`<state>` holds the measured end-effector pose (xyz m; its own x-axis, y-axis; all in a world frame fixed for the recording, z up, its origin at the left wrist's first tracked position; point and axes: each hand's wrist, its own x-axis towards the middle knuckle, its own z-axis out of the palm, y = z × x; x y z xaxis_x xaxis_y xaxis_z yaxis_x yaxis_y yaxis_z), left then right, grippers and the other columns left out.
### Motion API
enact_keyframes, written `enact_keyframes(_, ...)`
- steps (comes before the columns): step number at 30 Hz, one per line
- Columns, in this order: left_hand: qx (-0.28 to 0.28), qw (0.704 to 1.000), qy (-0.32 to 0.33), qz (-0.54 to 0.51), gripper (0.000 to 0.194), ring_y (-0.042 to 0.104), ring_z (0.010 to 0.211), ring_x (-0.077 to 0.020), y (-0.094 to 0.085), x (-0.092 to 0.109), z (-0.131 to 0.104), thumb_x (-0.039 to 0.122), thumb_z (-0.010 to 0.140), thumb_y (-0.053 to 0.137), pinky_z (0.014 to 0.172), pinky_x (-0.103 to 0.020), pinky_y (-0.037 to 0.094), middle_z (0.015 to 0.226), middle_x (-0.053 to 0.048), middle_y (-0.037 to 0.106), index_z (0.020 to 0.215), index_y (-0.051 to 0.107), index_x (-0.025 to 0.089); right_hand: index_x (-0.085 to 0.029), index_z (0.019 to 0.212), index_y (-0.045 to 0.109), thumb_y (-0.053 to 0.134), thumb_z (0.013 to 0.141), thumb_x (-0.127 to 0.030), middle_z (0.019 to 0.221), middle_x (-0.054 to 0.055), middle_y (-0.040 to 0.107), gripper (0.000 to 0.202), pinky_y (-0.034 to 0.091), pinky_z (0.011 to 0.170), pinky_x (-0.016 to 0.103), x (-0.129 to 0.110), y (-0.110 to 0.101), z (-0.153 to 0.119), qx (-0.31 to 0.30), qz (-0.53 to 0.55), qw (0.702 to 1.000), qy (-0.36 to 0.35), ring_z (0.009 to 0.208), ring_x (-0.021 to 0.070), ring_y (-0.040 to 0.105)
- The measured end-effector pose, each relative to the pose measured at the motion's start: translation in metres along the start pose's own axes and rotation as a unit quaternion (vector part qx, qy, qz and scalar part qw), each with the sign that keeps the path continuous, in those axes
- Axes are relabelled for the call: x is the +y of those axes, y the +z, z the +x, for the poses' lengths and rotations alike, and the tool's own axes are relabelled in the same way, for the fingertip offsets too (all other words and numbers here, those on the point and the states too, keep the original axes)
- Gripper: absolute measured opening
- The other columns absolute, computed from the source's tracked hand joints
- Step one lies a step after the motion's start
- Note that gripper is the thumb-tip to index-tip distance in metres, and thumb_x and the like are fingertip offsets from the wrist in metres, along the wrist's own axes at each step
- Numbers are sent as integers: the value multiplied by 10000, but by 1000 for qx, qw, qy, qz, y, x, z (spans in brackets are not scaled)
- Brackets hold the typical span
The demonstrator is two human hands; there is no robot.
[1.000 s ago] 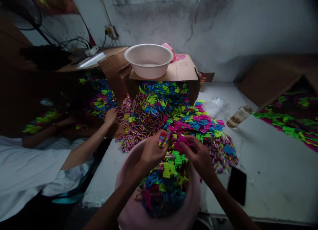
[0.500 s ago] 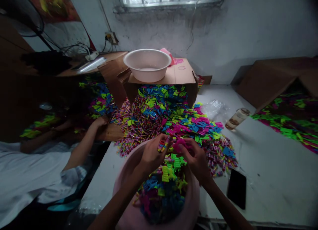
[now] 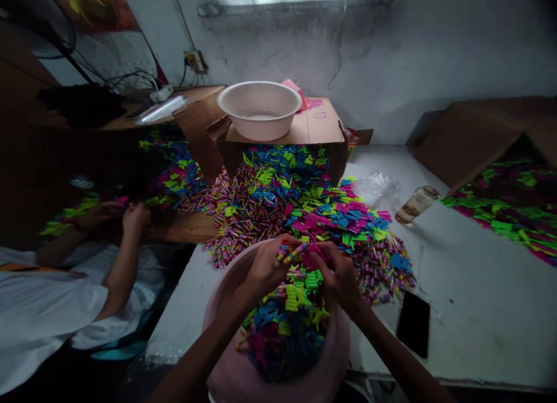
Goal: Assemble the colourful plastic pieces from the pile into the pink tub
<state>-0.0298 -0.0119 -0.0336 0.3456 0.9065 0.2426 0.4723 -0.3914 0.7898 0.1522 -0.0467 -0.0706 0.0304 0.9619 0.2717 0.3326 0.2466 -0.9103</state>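
Above a pink tub (image 3: 226, 371), my left hand (image 3: 266, 264) is closed around several small candy tubes (image 3: 285, 252) with striped, multicoloured contents. My right hand (image 3: 342, 272) pinches a magenta plastic piece (image 3: 310, 259), held right against the end of the tubes. Fingers hide part of that piece, so its shape is unclear. Inside the tub lie green, yellow, blue and magenta plastic pieces (image 3: 298, 298), some with tubes attached. Just beyond the rim spreads a heap of loose candy tubes (image 3: 243, 217), with coloured plastic pieces (image 3: 322, 220) piled beside it.
A white basin (image 3: 263, 127) stands on a cardboard box (image 3: 322, 130) behind the heap. Right of it on the white table are a bottle (image 3: 416, 204), a black phone (image 3: 413, 323) and another box (image 3: 470, 133) of pieces. A co-worker's hands (image 3: 134, 217) work at left.
My hands stay over the tub, with the magenta piece now closer against the tubes. The co-worker's hand has moved left, and both their hands are together. The view has shifted slightly.
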Motion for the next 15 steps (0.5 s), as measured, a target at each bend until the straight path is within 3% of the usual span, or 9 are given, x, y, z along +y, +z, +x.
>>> enact_keyframes(4, 24, 999, -14, -34, 218, 666, 862, -207, 4, -4, 0, 360, 945, 585, 855, -321, 539, 885, -55, 732, 950, 731, 198, -231, 1029, 626, 558, 971, -374, 878, 18, 714, 168, 506, 695, 274, 4, 9, -4, 14, 14, 1000, 23, 744, 189, 689)
enact_keyframes(11, -18, 998, -37, -50, 336, 592, 618, -158, 1, -26, -2, 453, 932, 602, 629, -267, 527, 679, -20, 676, 837, 729, 157, -215, 1008, 649, 574, 954, -415, 895, 23, 723, 220, 516, 696, 274, 15, 26, -10, -12, 72, 994, 75, 759, 191, 682)
enact_keyframes(15, -28, 997, -42, -53, 315, 619, 682, -164, 1, -30, -7, 446, 935, 607, 691, -274, 536, 752, -32, 700, 859, 716, 159, -211, 980, 654, 608, 932, -425, 875, 17, 718, 224, 527, 695, 283, 21, 25, -9, -27, 77, 994, 70, 737, 189, 674)
